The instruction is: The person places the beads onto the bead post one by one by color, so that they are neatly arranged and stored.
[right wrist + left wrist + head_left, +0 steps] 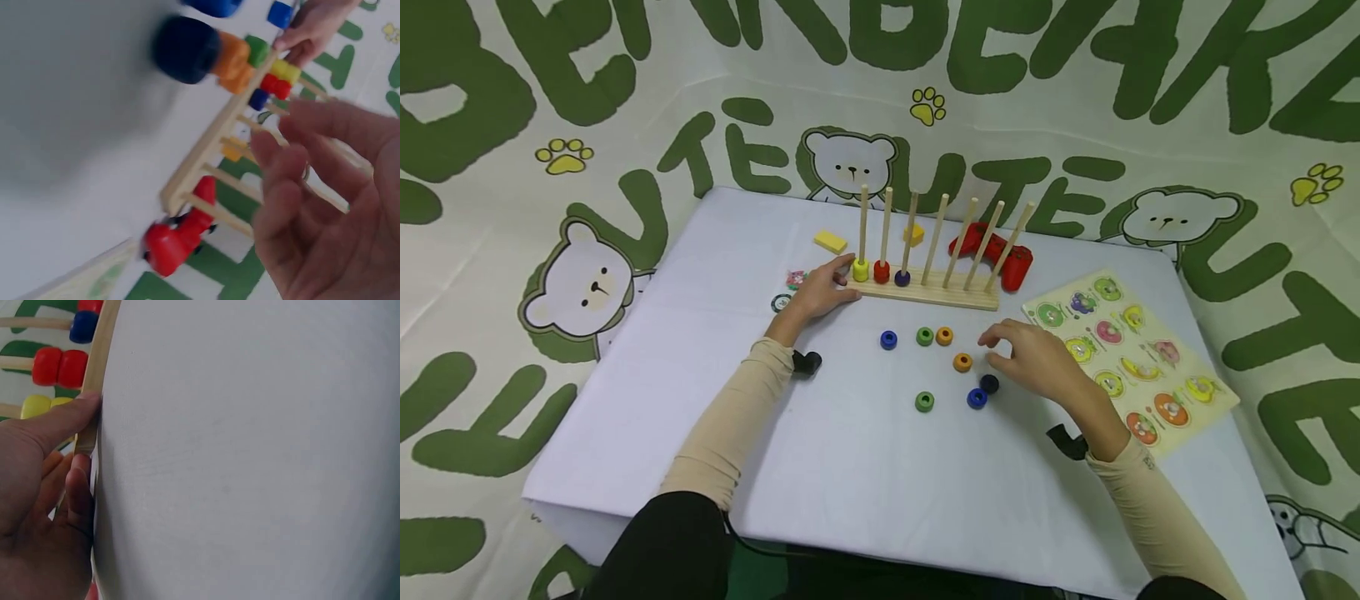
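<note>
A: Status on the hands?

B: Left hand point(816, 293) is at the left end of the peg rack point(925, 292); thumb and fingers point(80, 487) pinch the wooden base edge, so it's braced. Right hand point(1037, 360) hovers over the loose rings on the bench point(850, 467), fingers point(281, 181) loosely curved and apart, holding nothing.

A: Nearest ring?

B: Orange ring point(962, 362) just beside the fingertips, dark ring point(989, 383) under the palm edge, blue ring point(977, 398) next to that. Two green, another orange and another blue lie further left. All flat, hole up.

A: How do they handle?

B: My read: small painted wooden rings, light, rigid, not fragile. The finish looks smooth, so they're probably a bit slick, and round enough to roll off if tipped on edge. I'd pinch across the outer rim, thumb opposite index, hole kept level.

A: Rack state?

B: Seven pegs; yellow point(861, 270), red point(882, 272) and dark blue point(902, 277) beads sit at the bottom of the first three. The rest are bare. The pegs are thin and would likely flex if knocked.
</note>
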A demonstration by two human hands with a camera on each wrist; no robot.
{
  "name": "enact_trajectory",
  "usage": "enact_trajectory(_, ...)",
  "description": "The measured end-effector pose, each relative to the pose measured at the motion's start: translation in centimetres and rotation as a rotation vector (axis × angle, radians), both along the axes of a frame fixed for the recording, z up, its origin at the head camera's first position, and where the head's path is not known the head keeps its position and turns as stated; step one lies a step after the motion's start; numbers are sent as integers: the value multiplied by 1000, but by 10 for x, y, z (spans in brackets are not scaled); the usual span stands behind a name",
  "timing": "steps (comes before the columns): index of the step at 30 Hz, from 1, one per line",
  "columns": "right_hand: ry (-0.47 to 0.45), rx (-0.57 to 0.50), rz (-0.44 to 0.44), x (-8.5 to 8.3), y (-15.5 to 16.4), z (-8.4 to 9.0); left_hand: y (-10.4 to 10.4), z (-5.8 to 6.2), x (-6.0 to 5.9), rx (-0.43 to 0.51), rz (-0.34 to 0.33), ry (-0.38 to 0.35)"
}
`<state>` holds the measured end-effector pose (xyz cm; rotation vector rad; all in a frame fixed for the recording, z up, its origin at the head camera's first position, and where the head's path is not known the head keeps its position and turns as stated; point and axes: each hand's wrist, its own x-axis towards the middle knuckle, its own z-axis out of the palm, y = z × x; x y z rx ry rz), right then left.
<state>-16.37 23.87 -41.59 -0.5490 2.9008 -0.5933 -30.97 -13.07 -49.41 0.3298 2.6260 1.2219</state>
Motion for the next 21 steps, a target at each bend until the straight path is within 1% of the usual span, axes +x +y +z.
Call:
enact_trajectory(3, -87, 24, 52, 5, 8, -11, -2, 1, 0, 3, 7, -6)
enact_trajectory(5, -123, 24, 84, 8, 12, -18, -3, 1, 0, 4, 10, -6)
enact_trajectory(8, -155, 15, 117, 10, 15, -27, -3, 1, 0, 1, 9, -5)
enact_trajectory(12, -169, -5, 116, 11, 18, -34, -2, 1, -1, -2, 4, 1)
enact_trajectory(14, -157, -14, 112, 11, 18, -33, -1, 1, -1, 2, 4, 1)
enact_trajectory(17, -102, -31, 97, 8, 18, -25, 0, 1, -1, -2, 6, -1)
enact_trajectory(19, -54, -50, 80, 3, 16, -14, 1, 0, -1, -6, 9, -1)
enact_trajectory(21, 14, -79, 61, -5, 10, -1, 1, 0, -1, -10, 9, 0)
